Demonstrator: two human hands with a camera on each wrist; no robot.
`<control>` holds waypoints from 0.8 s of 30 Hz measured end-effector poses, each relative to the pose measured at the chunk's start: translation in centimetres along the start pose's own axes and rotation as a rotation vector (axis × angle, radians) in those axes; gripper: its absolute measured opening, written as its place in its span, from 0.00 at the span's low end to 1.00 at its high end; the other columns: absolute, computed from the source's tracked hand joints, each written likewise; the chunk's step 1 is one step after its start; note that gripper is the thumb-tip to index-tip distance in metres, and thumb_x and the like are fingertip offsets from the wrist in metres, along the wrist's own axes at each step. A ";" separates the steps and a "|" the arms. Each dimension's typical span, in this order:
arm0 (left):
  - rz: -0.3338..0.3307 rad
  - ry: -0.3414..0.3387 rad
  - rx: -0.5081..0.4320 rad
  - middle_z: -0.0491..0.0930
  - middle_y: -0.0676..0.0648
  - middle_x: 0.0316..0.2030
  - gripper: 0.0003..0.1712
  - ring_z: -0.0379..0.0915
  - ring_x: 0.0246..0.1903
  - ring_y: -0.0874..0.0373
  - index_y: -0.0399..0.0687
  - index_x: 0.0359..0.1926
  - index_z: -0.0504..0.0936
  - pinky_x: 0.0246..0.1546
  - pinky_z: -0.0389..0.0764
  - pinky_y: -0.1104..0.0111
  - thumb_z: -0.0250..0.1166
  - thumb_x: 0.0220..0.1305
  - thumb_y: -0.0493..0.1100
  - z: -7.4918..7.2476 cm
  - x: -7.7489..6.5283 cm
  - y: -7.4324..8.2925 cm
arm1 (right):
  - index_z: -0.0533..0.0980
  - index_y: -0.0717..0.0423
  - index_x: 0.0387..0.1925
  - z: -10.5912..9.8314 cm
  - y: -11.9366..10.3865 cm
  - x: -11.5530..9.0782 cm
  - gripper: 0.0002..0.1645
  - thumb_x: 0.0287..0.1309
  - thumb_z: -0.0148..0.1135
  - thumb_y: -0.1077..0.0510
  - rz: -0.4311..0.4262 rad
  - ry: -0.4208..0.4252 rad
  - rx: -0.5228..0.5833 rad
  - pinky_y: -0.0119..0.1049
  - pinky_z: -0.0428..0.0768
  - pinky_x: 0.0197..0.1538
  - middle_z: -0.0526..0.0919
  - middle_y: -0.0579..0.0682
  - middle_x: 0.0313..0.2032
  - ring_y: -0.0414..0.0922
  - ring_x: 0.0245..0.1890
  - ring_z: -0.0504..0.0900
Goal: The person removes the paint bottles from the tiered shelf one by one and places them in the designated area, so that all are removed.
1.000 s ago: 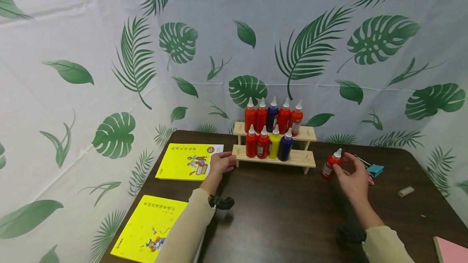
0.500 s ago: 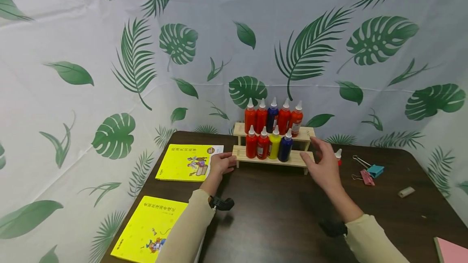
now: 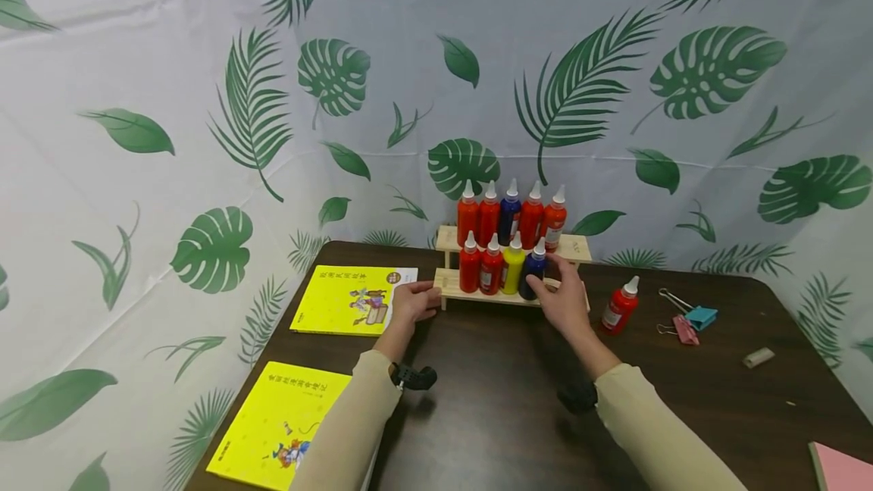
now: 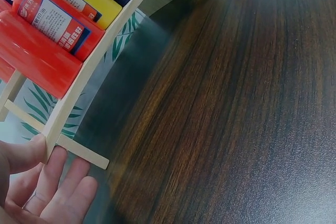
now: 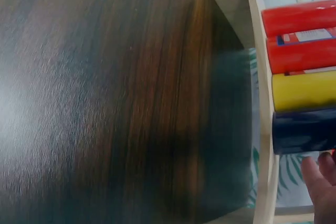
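A two-tier wooden display stand [image 3: 446, 286] holds squeeze bottles with white pointed caps. My left hand [image 3: 414, 303] grips the left end of its lower shelf, thumb above and fingers below the edge in the left wrist view. My right hand [image 3: 566, 300] is at the right side of the dark blue bottle [image 3: 533, 267], its thumb overlapping the bottle in the head view. In the right wrist view its fingertips [image 5: 311, 169] are right beside that bottle. Left of it on the lower shelf stand a yellow bottle [image 3: 512, 270] and two red bottles.
Several red bottles and a blue bottle [image 3: 509, 220] fill the upper shelf. A single red bottle [image 3: 620, 309] stands on the table to the right, near blue [image 3: 701, 317] and pink binder clips [image 3: 685, 330]. Two yellow books [image 3: 341, 300] lie at the left.
My right hand has let go of the red bottle, which now stands on the table, and has moved left to the dark blue bottle. My left hand has stayed on the stand.
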State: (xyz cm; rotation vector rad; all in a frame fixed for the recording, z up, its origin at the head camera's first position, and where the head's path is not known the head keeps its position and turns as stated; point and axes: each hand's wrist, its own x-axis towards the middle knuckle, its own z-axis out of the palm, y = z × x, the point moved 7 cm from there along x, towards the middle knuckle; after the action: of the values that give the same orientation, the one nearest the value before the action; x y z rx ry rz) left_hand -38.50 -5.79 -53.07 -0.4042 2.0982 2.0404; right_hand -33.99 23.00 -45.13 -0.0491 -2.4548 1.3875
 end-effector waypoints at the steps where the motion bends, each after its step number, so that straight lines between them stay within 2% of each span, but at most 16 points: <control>1: 0.001 0.001 -0.001 0.85 0.39 0.41 0.18 0.84 0.37 0.51 0.38 0.51 0.81 0.39 0.84 0.60 0.66 0.61 0.40 0.0 0.0 0.0 | 0.62 0.60 0.65 0.1 0.0 0.1 0.34 0.62 0.62 0.54 0.000 0.007 0.006 0.53 0.76 0.55 0.71 0.63 0.59 0.59 0.56 0.73; 16: -0.004 0.011 -0.006 0.85 0.39 0.40 0.18 0.84 0.37 0.51 0.38 0.51 0.81 0.39 0.84 0.59 0.67 0.61 0.40 -0.2 -0.3 0.1 | 0.62 0.60 0.65 0.3 0.0 -0.3 0.33 0.62 0.62 0.56 0.015 0.026 0.042 0.52 0.76 0.56 0.70 0.62 0.59 0.58 0.58 0.72; 24: 0.005 0.004 0.007 0.85 0.39 0.41 0.18 0.84 0.38 0.50 0.38 0.51 0.81 0.41 0.84 0.59 0.66 0.62 0.41 -0.1 -0.3 0.2 | 0.63 0.59 0.65 -1.8 -1.1 -1.8 0.33 0.62 0.62 0.55 -0.009 0.063 0.069 0.53 0.76 0.56 0.70 0.61 0.59 0.58 0.58 0.72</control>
State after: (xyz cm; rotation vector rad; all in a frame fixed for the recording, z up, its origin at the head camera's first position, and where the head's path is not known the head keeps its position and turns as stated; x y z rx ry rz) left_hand -38.22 -5.86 -52.81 -0.4025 2.1101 2.0367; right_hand -31.60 23.57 -43.79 -0.0650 -2.3516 1.4436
